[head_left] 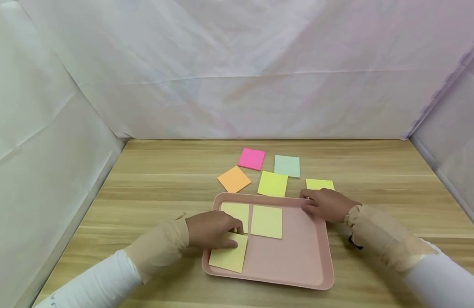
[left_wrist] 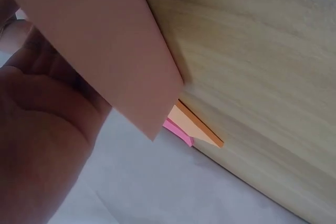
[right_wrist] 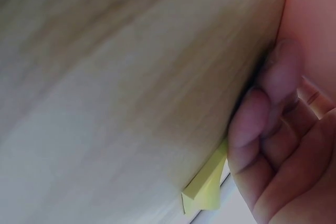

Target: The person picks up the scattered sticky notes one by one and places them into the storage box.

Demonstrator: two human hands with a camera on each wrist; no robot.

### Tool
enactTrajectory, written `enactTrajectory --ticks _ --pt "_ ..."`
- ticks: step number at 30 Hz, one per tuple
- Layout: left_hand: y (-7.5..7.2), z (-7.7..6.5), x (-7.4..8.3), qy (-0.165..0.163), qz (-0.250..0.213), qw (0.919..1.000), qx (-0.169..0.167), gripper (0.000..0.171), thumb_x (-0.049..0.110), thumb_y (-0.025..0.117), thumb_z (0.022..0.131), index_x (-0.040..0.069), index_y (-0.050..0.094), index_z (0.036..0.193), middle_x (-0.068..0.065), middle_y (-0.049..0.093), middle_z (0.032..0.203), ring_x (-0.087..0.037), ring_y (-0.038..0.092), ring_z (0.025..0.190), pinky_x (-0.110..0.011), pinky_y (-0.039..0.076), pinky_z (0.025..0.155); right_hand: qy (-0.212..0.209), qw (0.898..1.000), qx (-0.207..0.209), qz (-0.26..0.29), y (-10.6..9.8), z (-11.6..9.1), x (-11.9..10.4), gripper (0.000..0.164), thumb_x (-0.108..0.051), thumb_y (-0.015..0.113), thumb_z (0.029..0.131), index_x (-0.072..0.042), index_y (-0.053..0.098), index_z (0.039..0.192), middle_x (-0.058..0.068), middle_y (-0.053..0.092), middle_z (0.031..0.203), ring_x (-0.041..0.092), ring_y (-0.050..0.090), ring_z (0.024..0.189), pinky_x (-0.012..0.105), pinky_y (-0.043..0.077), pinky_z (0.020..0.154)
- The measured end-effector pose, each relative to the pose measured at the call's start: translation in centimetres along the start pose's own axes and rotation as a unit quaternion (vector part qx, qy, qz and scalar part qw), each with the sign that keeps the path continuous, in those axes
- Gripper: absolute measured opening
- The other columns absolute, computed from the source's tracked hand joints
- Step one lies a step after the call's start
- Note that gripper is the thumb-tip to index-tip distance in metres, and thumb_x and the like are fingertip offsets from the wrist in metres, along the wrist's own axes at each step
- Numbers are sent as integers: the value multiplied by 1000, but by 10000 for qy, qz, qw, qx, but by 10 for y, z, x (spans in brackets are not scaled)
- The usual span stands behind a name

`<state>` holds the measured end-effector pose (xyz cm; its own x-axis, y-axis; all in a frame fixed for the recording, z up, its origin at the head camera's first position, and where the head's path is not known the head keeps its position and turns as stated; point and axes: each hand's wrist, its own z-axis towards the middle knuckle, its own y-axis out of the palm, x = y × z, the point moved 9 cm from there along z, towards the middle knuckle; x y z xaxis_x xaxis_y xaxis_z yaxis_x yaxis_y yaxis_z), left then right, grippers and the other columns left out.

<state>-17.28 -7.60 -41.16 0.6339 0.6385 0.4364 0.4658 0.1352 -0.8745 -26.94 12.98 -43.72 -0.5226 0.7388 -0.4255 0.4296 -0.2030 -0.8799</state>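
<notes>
Tray (head_left: 283, 265) corner hides under gripping right hand (head_left: 329, 204); left hand (head_left: 211, 230) pinches partly hidden pad (head_left: 227, 259).

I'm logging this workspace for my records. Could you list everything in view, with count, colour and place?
Table: one, wood-toned, under everything
Cloth walls: three, whitish, back, left and right
Tray: one, pink, on table
Pale pads: three, light yellow, in tray, back-left, back-middle, front-left
Bright pads: two, yellow, behind tray
Orange pad: one, orange, behind tray
Pink pad: one, hot pink, farther back
Mint pad: one, pale green, right of pink
Dark object: one, black, right of tray, unclear
Hands: two, brown, left on front-left pad, right at tray corner
Wrist wraps: two, tan
Sleeves: two, white
</notes>
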Motion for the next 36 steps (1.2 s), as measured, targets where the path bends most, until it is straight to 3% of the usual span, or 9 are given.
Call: enactTrajectory --ticks 7,13,17,21,23,25,29,33,36 --pt "-2 -1 5 65 999 9942 383 23 33 73 77 18 70 94 8 65 83 -2 53 71 -23 50 70 -4 10000 -84 25 1 2 0 6 -23 57 93 -18 56 93 -4 53 62 10 46 55 30 41 54" --pt "-3 -4 8 -45 1437 9881 553 27 38 76 74 19 72 93 8 69 83 -1 57 73 -27 51 69 -111 9998 -158 3 -2 4 0 10 -32 59 92 -22 57 90 -6 53 60 7 46 51 27 42 51" --pt "-5 -5 11 -35 1894 9795 684 29 43 77 70 21 69 87 11 69 74 -2 56 66 -30 49 65 -20 10000 -37 72 -19 1 5 16 -38 56 93 -23 57 87 -4 52 57 9 46 45 27 41 46" --pt "-4 -3 11 -41 2216 9723 748 30 46 77 68 23 69 85 11 62 72 -8 55 67 -33 46 63 118 9989 365 -264 -43 -1 16 11 -29 59 92 -18 57 89 0 54 61 12 46 49 30 42 48" --pt "-5 -3 10 -47 2167 9732 768 30 45 78 68 23 69 86 10 59 73 -9 54 69 -33 46 64 85 9968 560 -573 -51 -2 21 11 -23 62 89 -13 59 94 4 58 71 17 52 60 36 46 55" --pt "-7 -4 7 -61 2037 9755 829 30 43 77 71 23 69 90 8 58 76 -9 53 70 -34 47 68 -17 9948 650 -780 -54 -1 26 22 -19 67 86 -8 62 104 11 63 88 26 58 78 44 50 68" --pt "-26 -8 -4 -362 1576 9780 1316 29 37 71 80 20 66 103 2 61 93 -12 52 75 -36 50 72 -238 9934 581 -961 -50 0 33 46 -14 70 81 -3 57 124 24 55 123 41 45 113 58 41 91" --pt "-48 -15 -25 -908 1202 9689 1965 33 31 66 85 17 62 114 -1 63 94 -9 52 68 -32 52 61 -260 9942 513 -906 -48 3 37 50 -11 71 80 -3 56 126 23 56 120 39 47 111 56 43 91" --pt "-53 -18 -40 -1194 1119 9628 2151 38 28 63 88 14 56 123 -1 64 89 -6 51 61 -29 50 55 -233 9942 538 -898 -49 4 37 46 -10 72 78 -1 59 121 19 59 107 32 52 98 51 47 83"
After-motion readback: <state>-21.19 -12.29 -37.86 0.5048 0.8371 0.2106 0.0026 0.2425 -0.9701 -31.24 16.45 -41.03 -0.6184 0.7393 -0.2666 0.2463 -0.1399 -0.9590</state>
